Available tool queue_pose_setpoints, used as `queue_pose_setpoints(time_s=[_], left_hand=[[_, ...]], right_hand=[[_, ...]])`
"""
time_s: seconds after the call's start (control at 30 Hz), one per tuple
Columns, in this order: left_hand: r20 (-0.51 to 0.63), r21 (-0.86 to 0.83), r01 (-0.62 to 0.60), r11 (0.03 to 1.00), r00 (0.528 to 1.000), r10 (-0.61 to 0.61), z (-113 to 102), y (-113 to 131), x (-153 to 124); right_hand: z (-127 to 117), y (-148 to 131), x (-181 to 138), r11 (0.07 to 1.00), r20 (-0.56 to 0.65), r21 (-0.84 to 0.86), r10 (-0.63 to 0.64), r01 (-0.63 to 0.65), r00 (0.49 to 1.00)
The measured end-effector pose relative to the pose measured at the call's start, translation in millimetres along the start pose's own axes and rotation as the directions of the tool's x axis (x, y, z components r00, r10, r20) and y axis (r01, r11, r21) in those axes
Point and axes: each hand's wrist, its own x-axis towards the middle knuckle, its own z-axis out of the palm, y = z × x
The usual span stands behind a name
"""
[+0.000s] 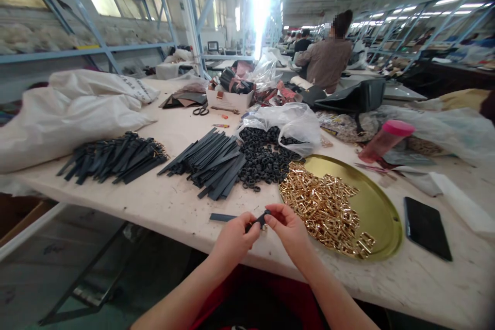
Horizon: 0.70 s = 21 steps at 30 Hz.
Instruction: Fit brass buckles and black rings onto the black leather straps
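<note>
My left hand [234, 240] and my right hand [288, 227] meet at the table's near edge, both pinched on one dark strap [228, 217] whose free end lies on the table to the left. A small black loop and a glint of gold metal sit between my fingertips. Just right of my right hand lies a round gold tray [381, 206] heaped with gold buckles [320, 203]. Behind my hands lie a pile of black loops [263, 157] and a stack of loose dark straps [211, 162]. Further left lies a bundle of straps with metal ends [112, 157].
A black phone [427, 227] lies right of the tray. A pink-capped bottle [382, 142], clear plastic bags [290, 121], scissors [200, 110], a white box [229, 99] and a large white sack [73, 113] crowd the table. A person [328, 56] sits at the far end, back turned.
</note>
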Motion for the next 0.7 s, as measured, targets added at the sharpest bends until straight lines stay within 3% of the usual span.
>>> queue_pose_setpoints(time_s=[0.13,0.27,0.43,0.57,0.7], left_hand=[[0.026,0.004,-0.028,1.000,0.999,0.028,0.7,-0.4,-4.5],[-0.044,-0.124,-0.015,0.992,0.999,0.009,8.3,-1.7,-6.7],[-0.076,-0.186,0.003,0.983,0.997,-0.017,14.4,-4.5,-7.6],[-0.047,-0.170,-0.011,0.985,0.999,0.003,16.8,-9.1,-6.1],[-0.081,-0.171,-0.029,0.985,0.997,0.016,17.3,-10.6,-1.0]], right_hand=[[-1.6,0.2,-6.5,0.978,0.045,-0.143,-0.145,0.150,0.988],[2.0,-2.1,-9.5,0.999,0.001,0.051,-0.005,0.005,1.000],[12.7,5.6,-12.3,0.931,-0.098,0.329,0.199,-0.157,0.975],[20.5,13.0,-15.2,0.889,-0.111,0.397,0.294,-0.229,0.949],[26.4,14.3,-14.7,0.861,-0.030,0.428,0.318,-0.275,0.948]])
